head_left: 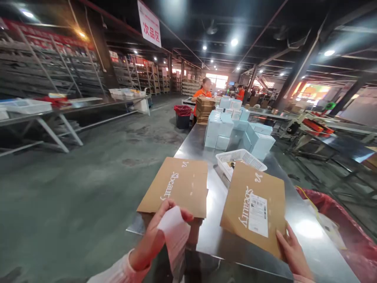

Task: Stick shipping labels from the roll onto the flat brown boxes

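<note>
My left hand (pixel 160 224) is closed on a strip of white labels (pixel 176 232), which curls down from my fingers past the table's front edge. Just beyond it lies a stack of brown cardboard mailers (pixel 188 181) with white "Sbeauty" lettering. My right hand (pixel 294 247) grips the lower right corner of a single cardboard mailer (pixel 238 188), tilted above the steel table. On that mailer sits a white printed label (pixel 258 215), partly over the lettering. Behind it, a white plastic basket (pixel 253 159) with small items inside is partly covered.
Light-blue boxes (pixel 213 129) are piled farther along the steel table (pixel 191 143). Beyond them a co-worker in orange (pixel 203 93) stands near stacked brown cardboard (pixel 204 110). A red-lined bin (pixel 338 224) is at right, and a black bin (pixel 182 118) stands on the floor.
</note>
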{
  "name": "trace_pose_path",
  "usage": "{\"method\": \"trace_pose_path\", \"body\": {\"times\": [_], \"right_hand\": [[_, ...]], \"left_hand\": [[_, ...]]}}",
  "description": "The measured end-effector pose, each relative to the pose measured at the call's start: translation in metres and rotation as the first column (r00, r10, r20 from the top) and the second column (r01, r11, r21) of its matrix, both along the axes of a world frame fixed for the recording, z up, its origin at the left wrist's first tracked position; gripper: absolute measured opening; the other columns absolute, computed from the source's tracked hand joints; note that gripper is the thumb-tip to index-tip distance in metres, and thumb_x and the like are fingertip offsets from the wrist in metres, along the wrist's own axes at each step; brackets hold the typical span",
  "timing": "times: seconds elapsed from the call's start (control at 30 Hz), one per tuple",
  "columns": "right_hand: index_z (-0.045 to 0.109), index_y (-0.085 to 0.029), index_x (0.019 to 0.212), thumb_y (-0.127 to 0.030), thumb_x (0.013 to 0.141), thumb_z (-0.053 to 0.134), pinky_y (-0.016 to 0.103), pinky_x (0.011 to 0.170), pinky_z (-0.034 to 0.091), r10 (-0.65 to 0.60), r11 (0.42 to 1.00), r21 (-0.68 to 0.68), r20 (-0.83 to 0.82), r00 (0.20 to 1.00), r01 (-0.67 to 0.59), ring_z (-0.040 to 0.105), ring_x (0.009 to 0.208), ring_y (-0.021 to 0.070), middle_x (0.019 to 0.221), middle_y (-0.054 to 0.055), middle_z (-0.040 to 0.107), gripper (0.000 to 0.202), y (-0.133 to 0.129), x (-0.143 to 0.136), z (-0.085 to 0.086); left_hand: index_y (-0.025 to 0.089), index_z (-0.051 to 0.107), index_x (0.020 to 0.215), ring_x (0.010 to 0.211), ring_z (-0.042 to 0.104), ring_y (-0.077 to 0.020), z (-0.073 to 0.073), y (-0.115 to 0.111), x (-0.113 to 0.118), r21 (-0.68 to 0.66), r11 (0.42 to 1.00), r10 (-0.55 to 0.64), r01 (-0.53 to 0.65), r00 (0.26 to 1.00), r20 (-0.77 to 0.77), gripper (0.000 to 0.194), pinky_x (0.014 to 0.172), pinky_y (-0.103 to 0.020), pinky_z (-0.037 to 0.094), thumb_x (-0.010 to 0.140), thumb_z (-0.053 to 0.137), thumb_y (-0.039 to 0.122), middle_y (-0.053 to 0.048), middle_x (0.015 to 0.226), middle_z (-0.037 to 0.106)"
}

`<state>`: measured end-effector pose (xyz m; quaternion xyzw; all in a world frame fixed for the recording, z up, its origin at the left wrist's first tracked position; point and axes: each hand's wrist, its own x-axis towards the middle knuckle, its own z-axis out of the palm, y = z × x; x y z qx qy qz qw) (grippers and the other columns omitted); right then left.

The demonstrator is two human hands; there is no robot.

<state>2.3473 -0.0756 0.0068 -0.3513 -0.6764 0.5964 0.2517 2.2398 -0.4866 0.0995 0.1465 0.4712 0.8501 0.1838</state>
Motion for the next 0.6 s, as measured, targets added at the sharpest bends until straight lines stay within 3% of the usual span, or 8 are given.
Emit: {"method": "trace_pose_path", "body": {"times": [0.07,0.13,0.2,0.27,0.33,0.43,0.5,0.6], "right_hand": [[0.065,-0.023,0.107,-0.052,0.048,0.074,0.057,0.094,0.048,-0.030,0.988,0.157,0.171,0.985,0.003,0.060,0.111,0.0419,0.107,0.014,0.070,0.066,0.003,-0.006,-0.009],[0.071,-0.022,0.091,-0.052,0.052,0.072,0.058,0.101,0.041,0.026,0.951,0.296,0.214,0.976,-0.090,0.056,0.116,0.0427,0.110,0.016,0.069,0.050,-0.030,-0.023,-0.008],[0.073,-0.021,0.096,-0.057,0.063,0.066,0.053,0.103,0.040,0.299,0.909,0.263,0.128,0.946,-0.323,0.058,0.115,0.0372,0.112,0.014,0.069,0.049,-0.089,-0.041,0.003],[0.073,-0.020,0.102,-0.063,0.070,0.060,0.046,0.092,0.050,0.652,0.754,0.155,-0.058,0.756,-0.638,0.064,0.103,0.0321,0.102,0.011,0.073,0.054,-0.150,-0.050,0.018],[0.076,-0.019,0.080,-0.061,0.075,0.060,0.037,0.075,0.054,0.753,0.657,0.096,-0.117,0.647,-0.747,0.068,0.078,0.0261,0.077,0.006,0.074,0.045,-0.194,-0.050,0.031],[0.073,-0.018,0.060,-0.056,0.076,0.063,0.029,0.059,0.050,0.676,0.737,0.077,-0.101,0.730,-0.672,0.061,0.057,0.0182,0.057,0.002,0.068,0.042,-0.217,-0.042,0.040],[0.076,-0.019,0.065,-0.056,0.073,0.066,0.028,0.059,0.049,0.585,0.811,0.083,-0.089,0.806,-0.579,0.060,0.058,0.0181,0.059,0.003,0.069,0.039,-0.216,-0.037,0.045],[0.077,-0.019,0.071,-0.059,0.068,0.068,0.032,0.064,0.052,0.427,0.903,0.090,-0.074,0.901,-0.420,0.064,0.065,0.0217,0.068,0.007,0.073,0.041,-0.210,-0.035,0.056]], "left_hand": [[0.022,0.044,0.085,0.082,0.066,-0.0241,0.008,0.010,-0.002,0.147,0.980,-0.148,0.138,0.987,0.060,0.032,0.071,-0.034,0.048,0.074,0.069,0.039,-0.008,0.090,0.072],[0.021,0.044,0.081,0.082,0.067,-0.0242,0.016,0.026,-0.005,0.224,0.946,-0.259,0.236,0.963,0.080,0.031,0.079,-0.038,0.047,0.075,0.068,0.040,-0.007,0.085,0.073],[0.020,0.047,0.079,0.078,0.067,-0.0235,0.020,0.044,-0.008,0.267,0.916,-0.335,0.298,0.937,0.102,0.032,0.082,-0.039,0.046,0.072,0.070,0.042,-0.006,0.081,0.073],[0.019,0.051,0.078,0.076,0.067,-0.0233,0.021,0.057,-0.010,0.272,0.904,-0.381,0.330,0.910,0.163,0.031,0.079,-0.038,0.048,0.070,0.070,0.043,-0.006,0.079,0.072],[0.018,0.054,0.078,0.077,0.066,-0.0230,0.019,0.062,-0.012,0.272,0.903,-0.396,0.332,0.890,0.228,0.028,0.075,-0.037,0.049,0.070,0.069,0.041,-0.006,0.078,0.069],[0.019,0.049,0.071,0.058,0.056,-0.0125,0.019,0.058,-0.021,0.293,0.911,-0.367,0.289,0.892,0.263,0.023,0.066,-0.031,0.049,0.074,0.065,0.035,0.003,0.060,0.052],[0.020,0.045,0.070,0.041,0.034,-0.0061,0.022,0.052,-0.029,0.256,0.938,-0.291,0.233,0.930,0.223,0.025,0.051,-0.023,0.040,0.079,0.059,0.039,0.009,0.050,0.032],[0.020,0.054,0.084,0.038,0.022,-0.0054,0.027,0.044,-0.039,-0.041,0.986,-0.164,0.164,0.986,0.009,0.032,0.042,-0.019,0.024,0.080,0.056,0.052,0.011,0.049,0.034]]}}
